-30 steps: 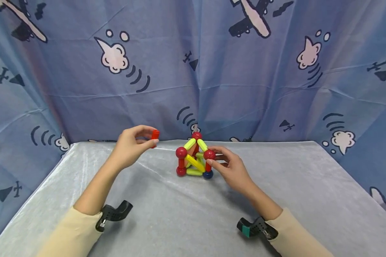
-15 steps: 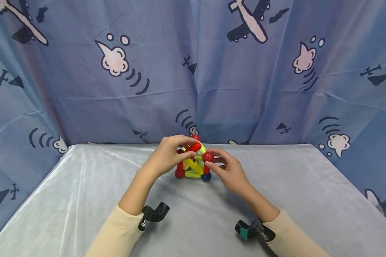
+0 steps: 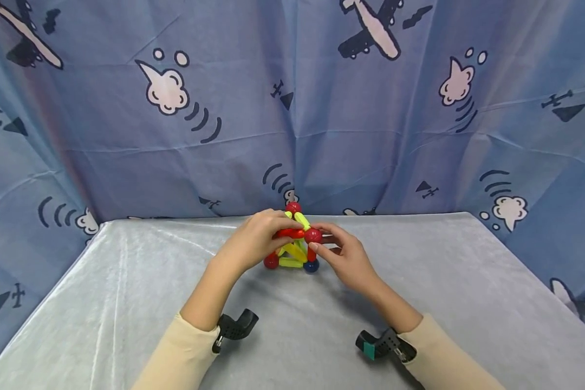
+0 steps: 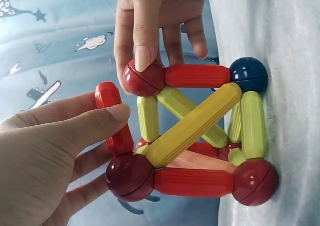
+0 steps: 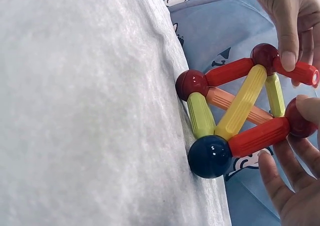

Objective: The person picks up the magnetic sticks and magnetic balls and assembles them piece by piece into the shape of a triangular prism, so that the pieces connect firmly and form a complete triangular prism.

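Note:
A small frame of magnetic rods and balls stands on the table. My left hand (image 3: 253, 241) pinches a red magnetic rod (image 4: 107, 96) between thumb and fingers. One end of that rod meets a dark red ball (image 4: 131, 178) at the frame's upper left corner; its other end stands apart from the upper right red ball (image 4: 145, 81). Thumb and fingertips of my right hand (image 3: 351, 260) hold this right ball, above an upright red rod (image 4: 197, 76) and a blue ball (image 4: 249, 75). A yellow rod (image 4: 192, 126) runs diagonally across the near face.
A grey-white cloth covers the table (image 3: 292, 330). Behind it hangs a blue curtain (image 3: 244, 108) with airplane and cloud prints. Another red ball (image 3: 293, 207) tops the frame at the back. Black camera mounts (image 3: 236, 326) sit on both wrists.
My left hand has carried the red rod rightward from beside the frame to its upper left ball, turning it from upright to level. The right hand has kept its hold on the ball.

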The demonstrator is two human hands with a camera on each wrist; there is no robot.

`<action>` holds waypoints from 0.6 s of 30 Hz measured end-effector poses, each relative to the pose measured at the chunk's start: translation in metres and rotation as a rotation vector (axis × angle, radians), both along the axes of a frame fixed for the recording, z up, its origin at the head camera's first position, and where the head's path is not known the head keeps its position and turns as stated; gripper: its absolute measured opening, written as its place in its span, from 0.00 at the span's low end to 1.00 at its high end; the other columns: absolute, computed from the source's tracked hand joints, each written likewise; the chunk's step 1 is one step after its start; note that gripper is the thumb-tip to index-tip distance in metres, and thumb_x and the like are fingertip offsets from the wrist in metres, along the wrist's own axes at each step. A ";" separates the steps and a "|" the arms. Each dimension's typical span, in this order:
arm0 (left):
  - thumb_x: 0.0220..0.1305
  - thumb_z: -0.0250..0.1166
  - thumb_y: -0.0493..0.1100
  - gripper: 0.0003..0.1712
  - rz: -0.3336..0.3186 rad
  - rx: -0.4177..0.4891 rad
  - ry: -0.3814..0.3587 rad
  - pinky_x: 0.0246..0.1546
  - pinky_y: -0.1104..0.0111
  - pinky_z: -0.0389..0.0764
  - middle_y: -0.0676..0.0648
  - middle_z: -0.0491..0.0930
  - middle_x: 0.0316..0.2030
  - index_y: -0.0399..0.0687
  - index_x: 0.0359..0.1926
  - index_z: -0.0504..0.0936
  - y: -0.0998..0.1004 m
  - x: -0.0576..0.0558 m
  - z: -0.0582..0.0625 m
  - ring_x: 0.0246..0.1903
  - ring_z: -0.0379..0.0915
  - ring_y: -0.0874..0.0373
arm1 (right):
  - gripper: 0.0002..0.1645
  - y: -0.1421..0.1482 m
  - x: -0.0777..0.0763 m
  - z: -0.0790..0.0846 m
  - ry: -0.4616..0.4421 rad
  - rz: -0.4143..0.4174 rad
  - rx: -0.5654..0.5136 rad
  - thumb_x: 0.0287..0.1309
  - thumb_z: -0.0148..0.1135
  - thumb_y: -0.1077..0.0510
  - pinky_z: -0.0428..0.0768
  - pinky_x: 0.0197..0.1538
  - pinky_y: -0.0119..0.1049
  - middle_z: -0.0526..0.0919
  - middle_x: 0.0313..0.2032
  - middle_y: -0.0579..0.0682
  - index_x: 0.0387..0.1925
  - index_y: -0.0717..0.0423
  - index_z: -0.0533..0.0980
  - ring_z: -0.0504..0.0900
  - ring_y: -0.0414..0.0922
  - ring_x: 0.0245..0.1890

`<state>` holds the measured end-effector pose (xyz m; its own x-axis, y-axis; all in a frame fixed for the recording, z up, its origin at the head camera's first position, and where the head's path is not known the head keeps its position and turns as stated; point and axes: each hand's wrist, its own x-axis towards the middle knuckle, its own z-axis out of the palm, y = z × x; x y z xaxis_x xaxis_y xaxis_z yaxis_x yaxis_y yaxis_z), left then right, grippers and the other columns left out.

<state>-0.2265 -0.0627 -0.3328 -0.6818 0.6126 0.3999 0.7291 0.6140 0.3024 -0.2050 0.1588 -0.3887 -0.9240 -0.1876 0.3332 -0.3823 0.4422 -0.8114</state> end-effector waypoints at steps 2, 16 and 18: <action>0.61 0.73 0.42 0.16 0.010 -0.012 0.007 0.48 0.64 0.84 0.51 0.88 0.46 0.53 0.51 0.88 0.001 0.000 0.000 0.45 0.80 0.56 | 0.24 0.000 0.000 0.000 -0.002 -0.002 0.000 0.67 0.65 0.51 0.86 0.52 0.40 0.82 0.59 0.52 0.63 0.48 0.76 0.84 0.51 0.55; 0.59 0.75 0.43 0.14 0.092 -0.064 0.141 0.39 0.67 0.80 0.50 0.88 0.40 0.49 0.47 0.90 0.010 -0.003 -0.013 0.38 0.77 0.55 | 0.24 0.002 0.001 0.000 0.006 -0.002 -0.010 0.68 0.64 0.52 0.85 0.50 0.34 0.83 0.56 0.53 0.63 0.47 0.76 0.85 0.51 0.54; 0.60 0.74 0.42 0.13 0.093 -0.039 0.133 0.39 0.66 0.79 0.50 0.88 0.42 0.49 0.47 0.90 0.009 -0.004 -0.015 0.39 0.76 0.55 | 0.23 0.002 0.000 -0.002 0.016 0.002 -0.013 0.68 0.64 0.52 0.85 0.50 0.32 0.83 0.56 0.53 0.62 0.47 0.76 0.85 0.51 0.54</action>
